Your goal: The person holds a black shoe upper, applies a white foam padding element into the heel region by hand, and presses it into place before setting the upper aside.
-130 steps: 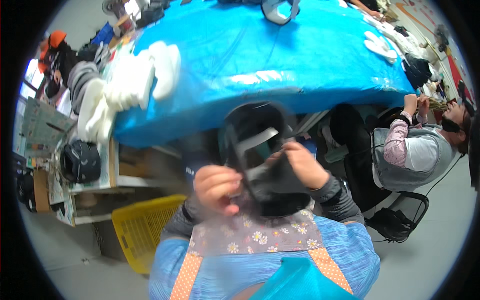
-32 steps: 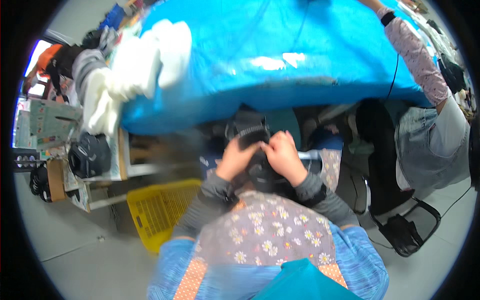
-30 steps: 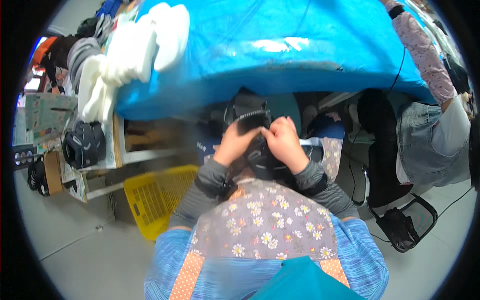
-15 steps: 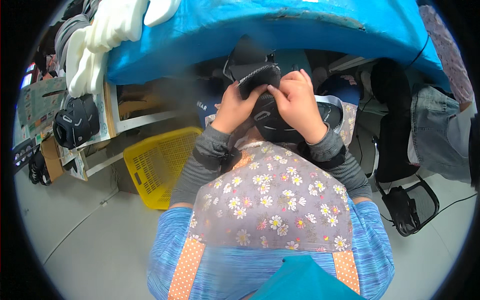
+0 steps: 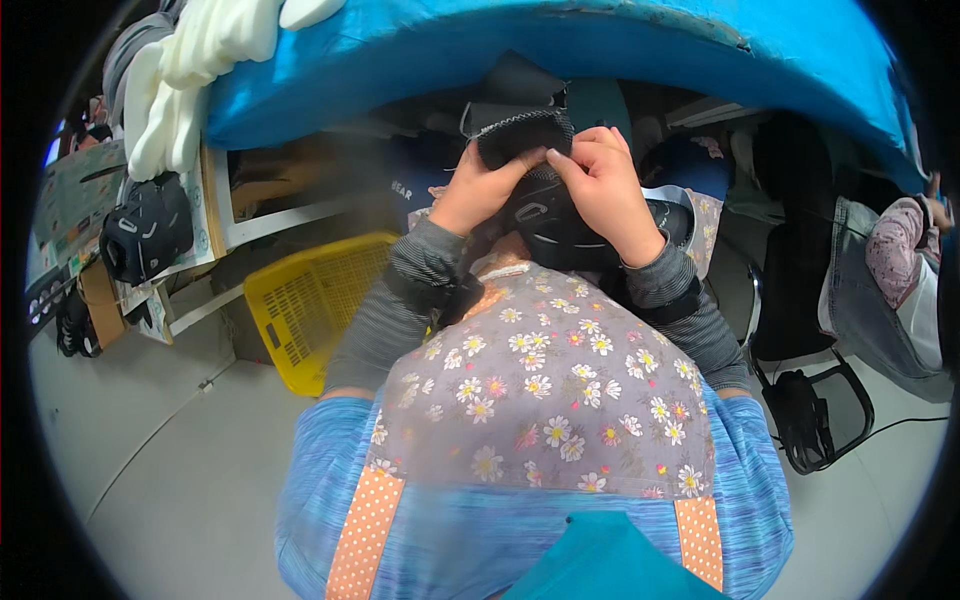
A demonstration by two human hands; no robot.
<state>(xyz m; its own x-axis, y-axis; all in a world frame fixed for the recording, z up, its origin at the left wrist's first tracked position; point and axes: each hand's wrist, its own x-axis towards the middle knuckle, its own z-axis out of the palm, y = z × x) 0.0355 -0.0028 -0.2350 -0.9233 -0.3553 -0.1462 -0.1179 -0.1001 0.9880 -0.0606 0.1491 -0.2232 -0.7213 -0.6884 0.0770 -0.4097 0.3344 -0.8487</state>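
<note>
In front of my apron is a black shoe upper, its zigzag-stitched edge turned up toward me. My left hand is closed on that edge from the left side, with the thumb along its inside. Closed in a pinch, my right hand grips the edge from the right, and the two thumb tips nearly meet. The fingers behind the dark material are hidden. More black material rises beyond the stitched edge; its shape is hard to make out.
A blue-covered table curves across the far side, with white foam pieces at its left end. Another black shoe upper lies on the left bench. A yellow basket stands on the floor. At right are a black chair and a person's sleeve.
Both hands stay on the stitched edge, with the right thumb slightly closer in against it. The whole view has shifted a little. At right, the other person's sleeved arm has come lower.
</note>
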